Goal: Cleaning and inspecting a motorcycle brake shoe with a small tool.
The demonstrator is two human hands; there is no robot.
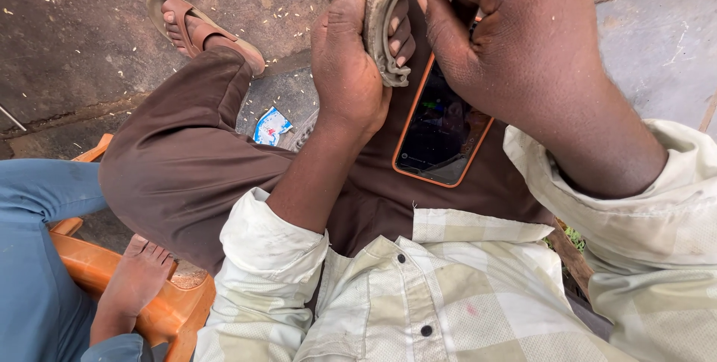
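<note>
At upper centre of the frame, the left hand [347,71] clamps a worn, dusty sandal [382,22] on edge, thumb along its near face, fingers curled over the far side. Its long axis runs top to bottom. The right hand [515,48] closes on its right edge; what its fingers grip cannot be told. Below lies an orange-cased phone [442,127], glossy and flat, on brown trousers [179,157].
</note>
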